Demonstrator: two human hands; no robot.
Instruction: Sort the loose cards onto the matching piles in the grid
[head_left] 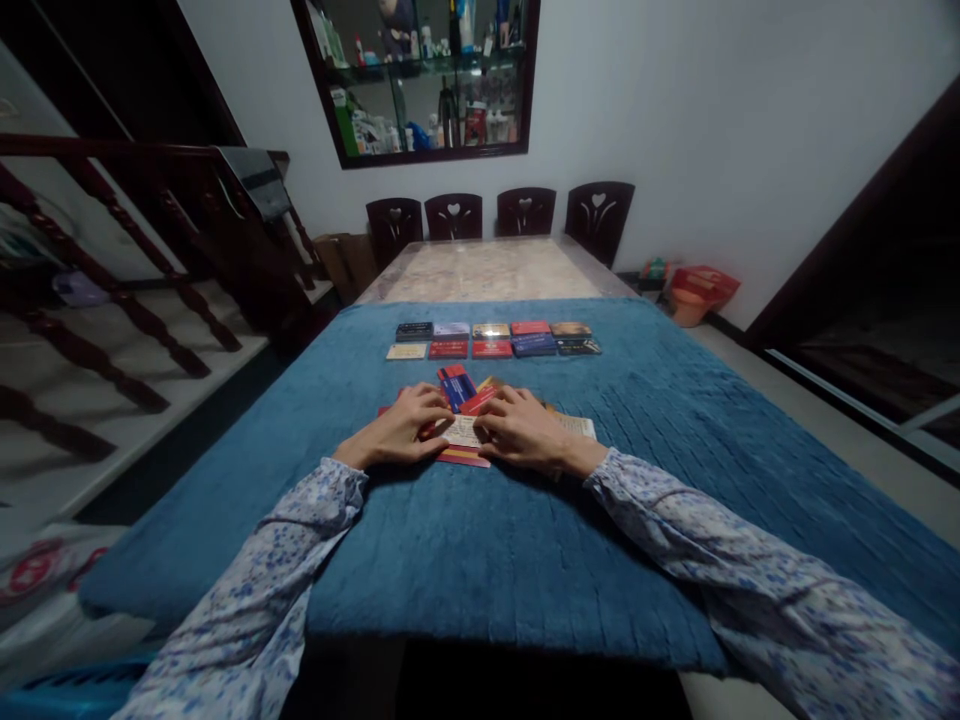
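A loose pile of cards [466,432], red, blue and cream, lies on the blue blanket [480,540] in front of me. My left hand [401,428] rests on the pile's left side with fingers curled over the cards. My right hand [525,430] covers the pile's right side, fingers bent and pressing on the cards. A blue card and a red card [459,387] stick up between my two hands. Farther away, two neat rows of cards [491,340] lie flat on the blanket.
The blanket covers the near part of a long marble-topped table [487,268]. Several dark chairs [525,210] stand at its far end. A wooden stair railing [112,250] runs at the left. A red bag [697,290] sits on the floor at right.
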